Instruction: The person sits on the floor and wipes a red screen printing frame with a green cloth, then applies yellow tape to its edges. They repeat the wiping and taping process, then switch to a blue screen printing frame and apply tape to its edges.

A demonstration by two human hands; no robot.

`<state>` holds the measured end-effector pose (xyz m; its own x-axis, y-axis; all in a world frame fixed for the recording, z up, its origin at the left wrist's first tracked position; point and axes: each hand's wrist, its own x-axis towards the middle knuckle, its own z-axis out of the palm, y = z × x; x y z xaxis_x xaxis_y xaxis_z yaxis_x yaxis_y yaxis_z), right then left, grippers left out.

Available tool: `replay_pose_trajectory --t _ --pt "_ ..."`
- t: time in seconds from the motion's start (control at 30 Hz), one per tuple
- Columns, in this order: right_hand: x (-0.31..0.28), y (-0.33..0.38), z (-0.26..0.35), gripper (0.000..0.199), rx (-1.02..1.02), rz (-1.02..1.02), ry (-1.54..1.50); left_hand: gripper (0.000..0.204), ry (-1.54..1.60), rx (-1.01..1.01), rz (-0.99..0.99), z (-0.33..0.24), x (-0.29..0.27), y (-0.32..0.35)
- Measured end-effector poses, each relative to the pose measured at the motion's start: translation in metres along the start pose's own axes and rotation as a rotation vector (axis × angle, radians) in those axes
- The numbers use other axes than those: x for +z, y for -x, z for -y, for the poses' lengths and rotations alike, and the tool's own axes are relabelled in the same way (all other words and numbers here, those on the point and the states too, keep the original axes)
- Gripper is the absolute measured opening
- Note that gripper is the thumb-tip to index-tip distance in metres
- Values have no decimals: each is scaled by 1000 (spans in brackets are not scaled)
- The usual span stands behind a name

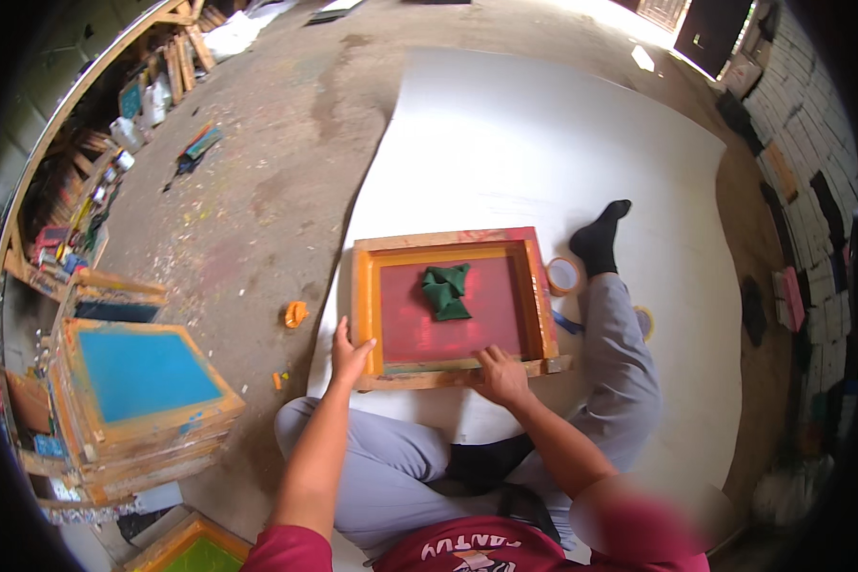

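Note:
A wooden screen-printing frame [364, 286] with a red mesh lies on a white sheet on the floor in front of me. A crumpled green cloth [446, 290] rests on the mesh near its far side. My left hand [349, 354] grips the frame's near left corner. My right hand [501, 374] presses on the frame's near edge, fingers bent, with nothing held in it. I sit on the floor, one leg stretched out to the right of the frame.
A roll of tape [563, 275] lies by the frame's right side near my socked foot [600, 238]. A stack of wooden frames with a blue screen [141, 374] stands at the left. An orange object [296, 314] lies on the concrete. The white sheet [543, 143] stretches away ahead.

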<state>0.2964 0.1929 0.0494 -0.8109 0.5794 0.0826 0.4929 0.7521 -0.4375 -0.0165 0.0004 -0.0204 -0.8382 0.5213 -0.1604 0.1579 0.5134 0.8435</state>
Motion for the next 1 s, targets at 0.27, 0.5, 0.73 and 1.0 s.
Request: replay_pose_trajectory --t 0.27,0.5,0.73,1.0 --pt "-49 -81 -125 27 447 -372 194 99 -207 -38 -27 -25 7 24" --pt "-65 -92 -186 18 507 -228 132 84 -365 267 -233 -38 9 21" --pt "-84 -79 -131 19 346 -526 -306 67 191 210 -47 -65 55 30" --pt "-54 -26 -37 17 191 -412 -840 105 734 19 640 -209 112 86"
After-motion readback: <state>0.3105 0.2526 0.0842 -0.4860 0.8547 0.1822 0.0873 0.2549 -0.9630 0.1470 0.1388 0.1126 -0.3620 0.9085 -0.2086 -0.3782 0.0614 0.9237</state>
